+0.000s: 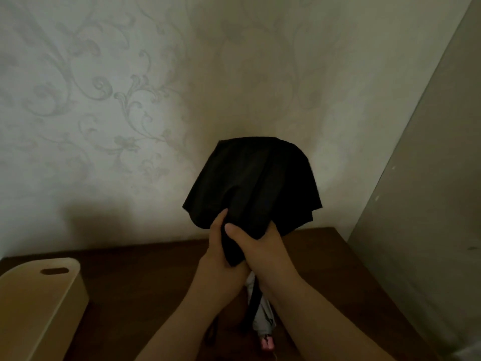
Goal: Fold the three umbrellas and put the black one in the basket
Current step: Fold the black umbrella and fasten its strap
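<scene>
The black umbrella (253, 181) is held upright over the table, its canopy collapsed and flaring loosely above my hands. My left hand (216, 252) grips its lower part from the left, thumb pointing up against the fabric. My right hand (263, 254) is closed around the gathered cloth from the right. Beneath my wrists lies a folded pale grey umbrella (263, 312) with a pink handle (268, 343) on the table. The cream basket (39, 303) with a slot handle stands at the lower left. A third umbrella is not visible.
A dark brown wooden table (145, 285) runs up to a patterned wallpaper wall (130, 100). A flat grey panel (421, 204) rises along the table's right side. A thin dark strap (212, 332) lies on the table near my left forearm.
</scene>
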`<state>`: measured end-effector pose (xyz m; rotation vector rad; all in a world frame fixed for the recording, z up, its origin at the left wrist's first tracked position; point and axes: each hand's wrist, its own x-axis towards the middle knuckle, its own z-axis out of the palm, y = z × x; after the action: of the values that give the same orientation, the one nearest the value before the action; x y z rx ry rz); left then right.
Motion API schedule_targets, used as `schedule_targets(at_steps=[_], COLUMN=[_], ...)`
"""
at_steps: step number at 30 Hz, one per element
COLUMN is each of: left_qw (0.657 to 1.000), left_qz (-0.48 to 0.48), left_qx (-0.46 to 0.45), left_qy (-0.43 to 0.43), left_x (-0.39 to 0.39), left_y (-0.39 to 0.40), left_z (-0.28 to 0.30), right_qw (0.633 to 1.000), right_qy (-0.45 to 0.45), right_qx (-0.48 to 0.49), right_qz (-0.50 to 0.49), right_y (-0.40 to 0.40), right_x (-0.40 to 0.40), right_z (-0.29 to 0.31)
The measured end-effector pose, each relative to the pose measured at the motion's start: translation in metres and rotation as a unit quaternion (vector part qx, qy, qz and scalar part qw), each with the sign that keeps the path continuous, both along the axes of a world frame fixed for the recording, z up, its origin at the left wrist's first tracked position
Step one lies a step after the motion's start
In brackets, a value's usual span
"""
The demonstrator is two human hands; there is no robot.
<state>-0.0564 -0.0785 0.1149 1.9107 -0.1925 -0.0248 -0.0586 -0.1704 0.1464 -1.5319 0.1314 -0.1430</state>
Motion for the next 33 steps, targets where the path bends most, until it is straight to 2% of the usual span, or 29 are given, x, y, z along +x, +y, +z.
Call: schedule_targets(at_steps=[4, 5, 7, 9, 11, 15, 18, 21, 26, 30, 33], left_qw=[0.989, 0.985, 0.976, 0.970, 0.969, 0.970, 0.974, 0.979, 0.977, 0.962, 0.961], left_qz=[0.044, 0.050, 0.058, 0.058, 0.055, 0.032, 0.013, 0.012, 0.011, 0.029, 0.067], left_qx=[-0.129, -0.147, -0.175, -0.187, -0.190, -0.176, -0.144, -0.116, -0.113, -0.177, -0.203], left_qy=[0.053, 0.071, 0.116, 0.144, 0.149, 0.165, 0.174, 0.167, 0.181, 0.205, 0.177], left_x=[0.000, -0.001, -0.002, -0.003, -0.005, -0.009, -0.010, -0.009, -0.007, 0.002, 0.010], left_y=[0.012, 0.013, 0.015, 0.015, 0.012, 0.009, 0.012, 0.018, 0.025, 0.019, 0.015], left_z=[0.002, 0.002, 0.001, -0.001, -0.003, -0.002, -0.002, 0.000, -0.004, 0.004, 0.001], right_qw=[0.987, 0.985, 0.979, 0.957, 0.947, 0.952, 0.932, 0.957, 0.926, 0.934, 0.939], right_qy=[0.045, 0.039, -0.009, -0.060, -0.062, -0.003, -0.031, -0.034, -0.021, 0.000, 0.029], right_qx=[-0.126, -0.155, -0.201, -0.258, -0.291, -0.298, -0.352, -0.275, -0.370, -0.350, -0.340], right_qz=[0.085, 0.067, -0.035, -0.120, -0.121, -0.065, -0.081, -0.082, -0.076, -0.072, -0.050], right_y=[-0.020, -0.028, -0.043, -0.053, -0.057, -0.059, -0.066, -0.077, -0.085, -0.087, -0.085], right_x=[-0.011, -0.014, -0.020, -0.022, -0.017, 0.012, 0.023, 0.017, 0.018, 0.015, 0.010], right_z=[0.009, 0.011, 0.016, 0.021, 0.021, 0.013, 0.013, 0.037, 0.048, 0.052, 0.055])
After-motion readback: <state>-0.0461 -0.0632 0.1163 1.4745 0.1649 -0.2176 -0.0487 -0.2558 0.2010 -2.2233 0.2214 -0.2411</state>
